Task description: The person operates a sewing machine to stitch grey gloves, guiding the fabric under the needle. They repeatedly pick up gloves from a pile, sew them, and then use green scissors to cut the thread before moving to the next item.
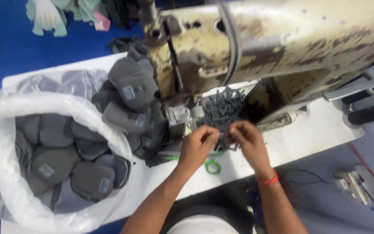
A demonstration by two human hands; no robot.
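While both hands meet at the front edge of a white worktable (308,130), a person pinches a small dark grey strip (224,138) between them: the left hand (198,145) is closed on one end with fingertips bunched, and the right hand (246,139), a red band (270,180) at its wrist, is closed on the other. The strip sits just in front of a heap of similar dark grey strips (224,108) piled on the table under the arm of a worn, cream-coloured sewing machine (278,43), whose chipped body fills the upper right and hangs over the work. Green-handled scissors (212,166) lie on the table just below the left hand, partly hidden by it. To the left, a stack of grey padded pieces (130,99) with small white labels crowds against the machine's needle end, and a clear plastic bag (5,130) holding more of the same grey pieces takes up the table's left end. At far right, two black ribbed handles (369,114) lie beside the machine's base, and a small white device (356,184) with a cable rests on the blue floor (1,43) below.
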